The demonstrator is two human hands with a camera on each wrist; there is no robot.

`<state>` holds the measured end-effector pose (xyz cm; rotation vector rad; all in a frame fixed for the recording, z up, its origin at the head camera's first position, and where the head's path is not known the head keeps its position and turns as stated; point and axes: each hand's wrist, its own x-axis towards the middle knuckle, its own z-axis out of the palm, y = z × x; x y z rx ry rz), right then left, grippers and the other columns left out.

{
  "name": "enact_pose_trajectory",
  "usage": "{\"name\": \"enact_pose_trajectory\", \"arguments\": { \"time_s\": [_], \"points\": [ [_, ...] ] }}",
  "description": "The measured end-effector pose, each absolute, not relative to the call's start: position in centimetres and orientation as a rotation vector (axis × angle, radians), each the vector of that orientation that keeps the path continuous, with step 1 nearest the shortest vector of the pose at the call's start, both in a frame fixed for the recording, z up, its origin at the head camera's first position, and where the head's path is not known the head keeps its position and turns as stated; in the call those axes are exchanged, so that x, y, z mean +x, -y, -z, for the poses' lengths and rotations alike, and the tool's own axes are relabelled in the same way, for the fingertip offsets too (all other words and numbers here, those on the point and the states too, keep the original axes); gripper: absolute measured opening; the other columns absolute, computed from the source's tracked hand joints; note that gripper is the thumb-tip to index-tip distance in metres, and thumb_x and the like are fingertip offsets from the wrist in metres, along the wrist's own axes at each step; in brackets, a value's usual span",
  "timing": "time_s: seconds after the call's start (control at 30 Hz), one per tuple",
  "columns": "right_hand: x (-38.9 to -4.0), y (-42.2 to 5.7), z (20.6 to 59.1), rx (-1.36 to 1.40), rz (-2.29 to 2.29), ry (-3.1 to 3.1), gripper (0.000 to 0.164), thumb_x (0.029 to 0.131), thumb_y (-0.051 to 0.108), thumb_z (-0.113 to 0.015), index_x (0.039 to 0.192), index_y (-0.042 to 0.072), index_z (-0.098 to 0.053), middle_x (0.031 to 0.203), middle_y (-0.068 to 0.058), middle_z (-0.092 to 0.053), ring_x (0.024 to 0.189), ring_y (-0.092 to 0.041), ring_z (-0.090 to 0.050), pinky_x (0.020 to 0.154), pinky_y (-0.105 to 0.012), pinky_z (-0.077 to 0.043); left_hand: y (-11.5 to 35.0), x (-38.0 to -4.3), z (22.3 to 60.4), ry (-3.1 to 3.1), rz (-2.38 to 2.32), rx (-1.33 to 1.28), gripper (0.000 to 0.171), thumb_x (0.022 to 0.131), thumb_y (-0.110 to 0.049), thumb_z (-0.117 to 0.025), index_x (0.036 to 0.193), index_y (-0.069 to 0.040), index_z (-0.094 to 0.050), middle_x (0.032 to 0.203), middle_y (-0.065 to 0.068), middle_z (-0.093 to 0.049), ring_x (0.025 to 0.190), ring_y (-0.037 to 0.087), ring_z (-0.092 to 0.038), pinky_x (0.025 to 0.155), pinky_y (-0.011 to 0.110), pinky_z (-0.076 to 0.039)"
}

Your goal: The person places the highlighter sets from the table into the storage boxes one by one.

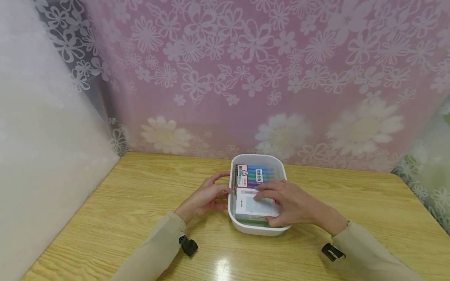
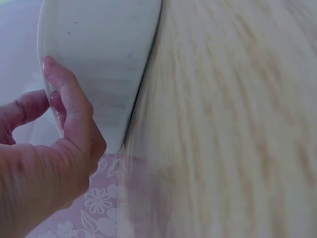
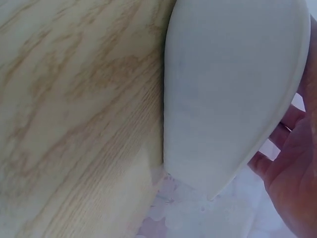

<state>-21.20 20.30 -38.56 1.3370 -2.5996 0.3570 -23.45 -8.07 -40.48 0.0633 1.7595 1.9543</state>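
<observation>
A white plastic bin (image 1: 260, 231) stands on the wooden table with several items inside. My left hand (image 1: 207, 195) holds its left wall; in the left wrist view the thumb is at the rim and the fingers (image 2: 74, 104) lie against the outer side. Over the bin's right rim reaches my right hand (image 1: 293, 203). It holds a white box (image 1: 246, 205) lying in the near half of the bin, thumb at the near edge, fingertips on top and by the far edge. Beyond the box lies a pack of colored pens (image 1: 253, 175), blue, green and purple.
The wooden table (image 1: 140, 203) extends to both sides of the bin. A pink floral curtain (image 1: 218, 97) hangs behind its back edge, and a whitish sheet (image 1: 45, 136) hangs along the left. Black straps (image 1: 188, 246) sit at both cuffs.
</observation>
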Motion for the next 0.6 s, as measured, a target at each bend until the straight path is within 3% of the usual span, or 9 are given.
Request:
{"name": "enact_pose_trajectory", "arguments": {
  "time_s": [0.37, 0.6],
  "points": [
    [-20.94, -20.40, 38.91, 1.317, -0.358, 2.613, 0.046, 0.075, 0.038, -0.084, 0.118, 0.027, -0.072, 0.131, 0.001, -0.068, 0.116, -0.023, -0.065, 0.087, -0.044, -0.055, 7.96, -23.33, 40.91, -1.772, -1.946, 0.073, 0.065, 0.093, -0.008, -0.064, 0.153, -0.020, -0.043, 0.124, 0.015, -0.067, 0.090, 0.018, -0.072, 0.060, 0.027, -0.060],
    [-20.37, -20.89, 38.79, 1.233, -0.394, 2.591, 0.051, 0.076, 0.041, -0.085, 0.122, 0.023, -0.071, 0.135, -0.003, -0.067, 0.119, -0.025, -0.066, 0.092, -0.048, -0.057, 8.10, -22.61, 40.09, -2.025, -1.808, 0.188, 0.061, 0.096, -0.012, -0.067, 0.153, -0.011, -0.045, 0.122, 0.018, -0.060, 0.091, 0.020, -0.069, 0.067, 0.035, -0.063]
  ]
}}
